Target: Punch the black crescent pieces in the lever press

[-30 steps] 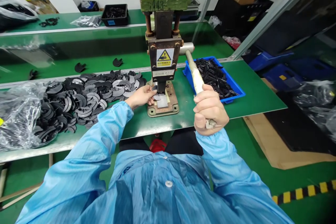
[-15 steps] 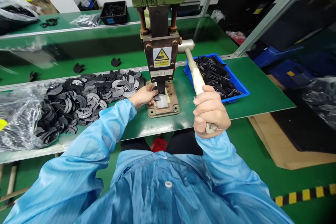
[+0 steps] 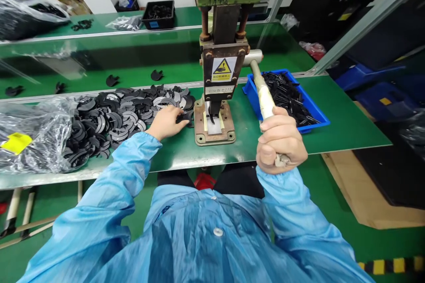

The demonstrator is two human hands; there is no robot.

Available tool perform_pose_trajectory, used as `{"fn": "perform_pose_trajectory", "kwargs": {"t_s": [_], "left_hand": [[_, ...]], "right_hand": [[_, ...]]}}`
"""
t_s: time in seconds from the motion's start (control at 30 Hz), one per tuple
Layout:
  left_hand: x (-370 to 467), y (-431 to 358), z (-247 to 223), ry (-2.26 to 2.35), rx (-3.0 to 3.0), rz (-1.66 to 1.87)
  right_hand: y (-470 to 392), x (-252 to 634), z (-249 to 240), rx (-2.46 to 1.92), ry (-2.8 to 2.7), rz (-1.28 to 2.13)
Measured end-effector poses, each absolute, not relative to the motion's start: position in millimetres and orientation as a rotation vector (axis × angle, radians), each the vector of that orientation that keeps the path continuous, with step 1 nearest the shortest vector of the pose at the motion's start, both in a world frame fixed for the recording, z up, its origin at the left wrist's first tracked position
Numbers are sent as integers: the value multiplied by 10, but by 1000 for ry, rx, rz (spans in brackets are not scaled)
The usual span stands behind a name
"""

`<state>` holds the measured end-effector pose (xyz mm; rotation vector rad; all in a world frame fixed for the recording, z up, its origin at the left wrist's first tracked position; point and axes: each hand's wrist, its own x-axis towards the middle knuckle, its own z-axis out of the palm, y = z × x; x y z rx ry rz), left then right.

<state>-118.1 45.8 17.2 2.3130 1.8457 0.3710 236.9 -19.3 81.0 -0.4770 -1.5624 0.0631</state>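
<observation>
My right hand [image 3: 282, 141] is wrapped round the pale, wrapped lever handle [image 3: 265, 97] of a hand press [image 3: 222, 62]. My left hand [image 3: 168, 122] is over the near right edge of a pile of black and grey crescent-shaped pieces [image 3: 129, 117], left of the press base. Its fingers are apart, with a dark crescent piece [image 3: 186, 117] lying by the thumb and fingertips. Under the press ram, a small thin black piece [image 3: 211, 119] shows against the light metal plate [image 3: 214, 127] on the base.
Right of the press, a blue tray [image 3: 320, 126] holds many thin black parts. A clear plastic bag [image 3: 36, 150] with a yellow label lies at the left end of the pile. Loose crescent pieces [image 3: 112, 80] lie behind the rail, and a black bin [image 3: 159, 23] stands farther back.
My left hand has left the press plate and moved left to the pile, its fingers spreading. My right hand stays on the lever. The view has swung left.
</observation>
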Motion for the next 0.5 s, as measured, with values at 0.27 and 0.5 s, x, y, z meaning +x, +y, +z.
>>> {"fn": "perform_pose_trajectory", "kwargs": {"t_s": [0.27,0.5], "left_hand": [[-808,535,106,2099,1956,199],[-796,576,114,2054,1736,205]], "right_hand": [[-185,2347,826,-439,-1533,16],[-178,2327,832,-419,-1518,21]]}}
